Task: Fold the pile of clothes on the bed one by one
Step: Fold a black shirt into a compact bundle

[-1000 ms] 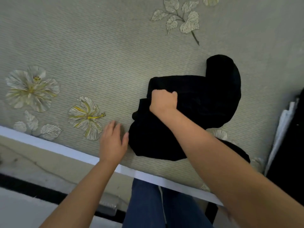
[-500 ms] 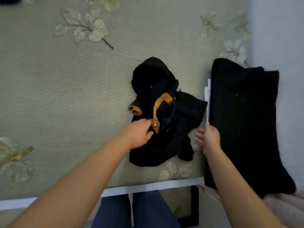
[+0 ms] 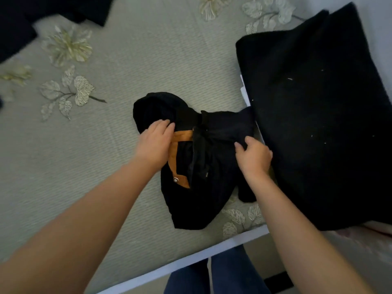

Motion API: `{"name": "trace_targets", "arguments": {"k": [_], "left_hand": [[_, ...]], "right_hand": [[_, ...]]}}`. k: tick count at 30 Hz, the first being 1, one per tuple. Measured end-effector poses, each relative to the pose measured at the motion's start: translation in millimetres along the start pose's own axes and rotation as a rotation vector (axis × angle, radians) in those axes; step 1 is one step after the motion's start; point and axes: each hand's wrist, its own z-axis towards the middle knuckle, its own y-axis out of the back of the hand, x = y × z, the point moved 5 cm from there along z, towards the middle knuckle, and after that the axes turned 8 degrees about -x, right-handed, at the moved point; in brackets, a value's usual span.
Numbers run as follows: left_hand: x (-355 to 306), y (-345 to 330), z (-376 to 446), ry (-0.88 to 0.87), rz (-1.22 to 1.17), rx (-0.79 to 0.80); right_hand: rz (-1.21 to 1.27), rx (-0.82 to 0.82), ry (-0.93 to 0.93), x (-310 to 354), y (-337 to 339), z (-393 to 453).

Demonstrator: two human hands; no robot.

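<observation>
A crumpled black garment with a tan inner waistband and a metal snap lies on the bed near its front edge. My left hand rests on the garment's left side, fingers laid over the black cloth and the tan band. My right hand grips the cloth at the garment's right edge, fingers curled into it. A large folded black garment lies to the right, touching the crumpled one.
The bed has a grey-green cover with embroidered flowers. Its white front edge runs across the bottom. More dark clothes lie at the top left. A person's legs in blue jeans stand below the edge.
The view swung right and the crumpled garment with the tan band came into reach. My left hand moved onto its left side and my right hand took hold of its right edge.
</observation>
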Motion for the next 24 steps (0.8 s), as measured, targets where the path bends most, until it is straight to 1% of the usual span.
{"name": "trace_targets", "arguments": {"k": [1, 2, 3, 4, 5, 6, 7, 8, 10, 11, 12, 13, 14, 16, 17, 19, 21, 23, 24], "left_hand": [[-1.6, -4.9, 8.4, 0.015, 0.043, 0.085], [-5.8, -7.8, 14.7, 0.02, 0.041, 0.123], [-13.0, -6.6, 19.2, 0.005, 0.018, 0.124], [-23.7, -2.4, 22.4, -0.044, -0.028, 0.083], [-37.7, 3.1, 25.1, -0.117, -0.076, 0.034], [-54.4, 7.2, 28.0, -0.191, -0.139, 0.0], [-71.0, 8.9, 30.6, -0.258, -0.225, -0.012], [-86.9, 9.1, 33.1, -0.282, -0.338, 0.01], [-113.1, 5.2, 37.3, -0.239, -0.527, 0.09], [-119.5, 1.7, 40.2, -0.213, -0.529, 0.077], [-120.4, -3.4, 44.0, -0.186, -0.445, 0.032], [-117.5, -10.7, 48.1, -0.167, -0.313, 0.003], [-112.2, -20.7, 51.6, -0.153, -0.156, 0.018], [-103.2, -43.9, 55.2, -0.149, 0.093, 0.162], [-100.7, -53.8, 55.2, -0.155, 0.154, 0.239], [-102.0, -64.2, 52.9, -0.187, 0.212, 0.322], [-109.2, -66.9, 49.0, -0.241, 0.247, 0.337], [-116.9, -66.4, 42.4, -0.245, 0.258, 0.327], [-120.0, -66.5, 38.4, -0.209, 0.243, 0.319]], "right_hand": [[0.089, -0.074, 0.127, -1.4, 18.0, -3.9], [0.152, -0.157, 0.237, -5.1, 39.4, -8.9], [0.212, -0.207, 0.312, -12.7, 59.1, -13.7], [0.285, -0.226, 0.331, -24.8, 75.7, -16.6], [0.377, -0.222, 0.291, -42.0, 88.1, -15.8], [0.473, -0.211, 0.194, -58.8, 99.7, -12.0], [0.551, -0.194, 0.103, -74.4, 108.9, -6.7], [0.564, -0.178, 0.009, -87.6, 115.3, -1.2], [0.439, -0.163, -0.149, -115.7, 119.7, 11.0], [0.357, -0.135, -0.248, -129.7, 117.8, 16.9], [0.274, -0.09, -0.354, -140.5, 114.9, 20.1], [0.192, -0.048, -0.428, -148.1, 111.6, 21.2], [0.12, -0.031, -0.449, -149.9, 109.5, 21.0], [0.072, -0.046, -0.374, -139.9, 108.2, 19.5], [0.086, -0.062, -0.303, -130.5, 108.8, 18.7], [0.061, -0.05, -0.159, -114.5, 108.7, 18.0], [-0.08, -0.004, -0.06, -107.7, 105.1, 16.6], [-0.175, -0.025, -0.016, -107.2, 104.6, 16.6], [-0.194, -0.044, -0.019, -107.2, 105.5, 17.1]]}}
